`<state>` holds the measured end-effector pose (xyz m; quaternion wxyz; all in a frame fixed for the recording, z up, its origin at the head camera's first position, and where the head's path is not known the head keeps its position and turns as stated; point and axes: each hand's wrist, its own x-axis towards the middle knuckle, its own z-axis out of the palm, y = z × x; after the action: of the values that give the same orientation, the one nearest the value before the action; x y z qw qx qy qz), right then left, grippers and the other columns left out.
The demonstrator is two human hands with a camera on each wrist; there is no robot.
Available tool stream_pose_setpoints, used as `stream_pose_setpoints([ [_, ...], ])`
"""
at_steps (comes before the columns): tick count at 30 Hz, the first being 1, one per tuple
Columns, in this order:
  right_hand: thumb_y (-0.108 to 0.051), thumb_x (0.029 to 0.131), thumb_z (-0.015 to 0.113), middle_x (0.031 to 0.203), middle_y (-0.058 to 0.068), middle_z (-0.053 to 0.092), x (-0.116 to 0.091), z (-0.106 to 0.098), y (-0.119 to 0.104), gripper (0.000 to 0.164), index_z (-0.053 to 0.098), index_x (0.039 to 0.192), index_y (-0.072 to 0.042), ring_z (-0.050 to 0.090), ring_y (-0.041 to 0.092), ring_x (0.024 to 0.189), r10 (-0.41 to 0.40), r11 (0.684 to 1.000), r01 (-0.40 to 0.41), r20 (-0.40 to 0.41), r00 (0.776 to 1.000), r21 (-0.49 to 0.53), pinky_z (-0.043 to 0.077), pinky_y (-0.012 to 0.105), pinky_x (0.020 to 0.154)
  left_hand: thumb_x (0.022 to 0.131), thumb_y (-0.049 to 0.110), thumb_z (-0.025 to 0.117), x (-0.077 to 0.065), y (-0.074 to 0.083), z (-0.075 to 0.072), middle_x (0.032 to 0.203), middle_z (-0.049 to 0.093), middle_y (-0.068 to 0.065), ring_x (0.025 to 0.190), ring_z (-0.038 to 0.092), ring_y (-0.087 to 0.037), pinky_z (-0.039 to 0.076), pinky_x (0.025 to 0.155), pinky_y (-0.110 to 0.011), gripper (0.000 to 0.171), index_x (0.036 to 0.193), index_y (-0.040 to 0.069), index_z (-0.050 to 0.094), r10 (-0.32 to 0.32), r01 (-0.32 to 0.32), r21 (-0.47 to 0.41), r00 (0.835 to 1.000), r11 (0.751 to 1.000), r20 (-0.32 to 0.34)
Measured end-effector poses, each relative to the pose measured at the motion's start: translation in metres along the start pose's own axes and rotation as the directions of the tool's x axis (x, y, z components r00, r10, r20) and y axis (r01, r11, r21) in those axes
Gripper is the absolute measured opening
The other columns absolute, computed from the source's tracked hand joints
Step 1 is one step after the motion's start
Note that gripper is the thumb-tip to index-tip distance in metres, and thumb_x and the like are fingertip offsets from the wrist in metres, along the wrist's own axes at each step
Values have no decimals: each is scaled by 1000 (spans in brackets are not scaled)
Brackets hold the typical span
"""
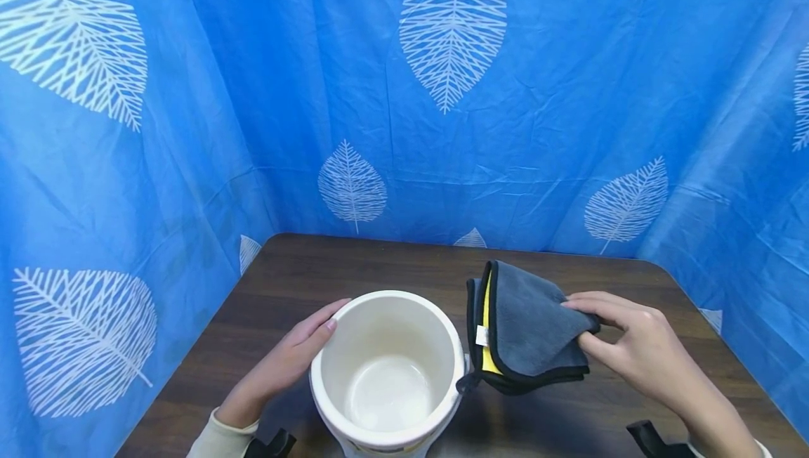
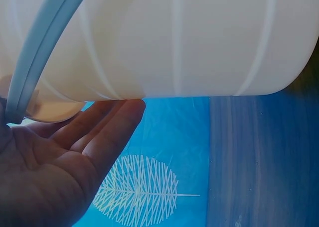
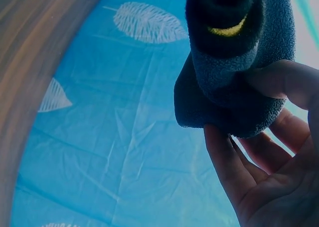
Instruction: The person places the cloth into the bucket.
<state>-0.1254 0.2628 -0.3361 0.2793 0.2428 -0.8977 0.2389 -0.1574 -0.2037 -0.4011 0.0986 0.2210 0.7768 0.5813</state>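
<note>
Two hands in play: left hand (image 1: 292,356) at the bucket (image 1: 393,331), right hand (image 1: 641,338) up with the cloth (image 1: 534,328)
Left touch: fingers out straight, laid against the bucket's outside
Right pinch: thumb to one side, fingers to the other, cloth's right end caught between them
Cloth: grey, folded, black-edged, yellow peeping through, white tag (image 1: 482,336) showing, held over the table (image 1: 360,265) between bucket and right edge
Bucket: white, upright, mouth up, toward the table's near side, well apart from the far edge, pale blue handle (image 2: 44,53) slanting across its wall
Backdrop: leaf-printed blue curtain (image 1: 556,93), running just behind the table's far edge
</note>
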Motion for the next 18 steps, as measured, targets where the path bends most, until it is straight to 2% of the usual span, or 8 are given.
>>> stream_pose_setpoints([
  [7, 10, 70, 78, 112, 3, 73, 5, 6, -5, 49, 78, 108, -19, 65, 1, 95, -22, 999, 22, -9, 1000, 35, 45, 9, 62, 112, 24, 37, 0, -1, 1, 157, 35, -27, 142, 38, -45, 40, 109, -44, 53, 155, -6, 31, 10, -10, 19, 1000, 1000, -1],
  [18, 10, 69, 75, 112, 1, 73, 22, 15, -24, 50, 77, 108, -21, 67, 10, 92, -77, 994, 77, -3, 997, 75, 38, 12, 55, 112, 23, 36, -1, -2, 0, 154, 40, -27, 135, 47, -43, 47, 103, -34, 51, 155, -6, 31, 37, -37, 2, 999, 999, 10],
])
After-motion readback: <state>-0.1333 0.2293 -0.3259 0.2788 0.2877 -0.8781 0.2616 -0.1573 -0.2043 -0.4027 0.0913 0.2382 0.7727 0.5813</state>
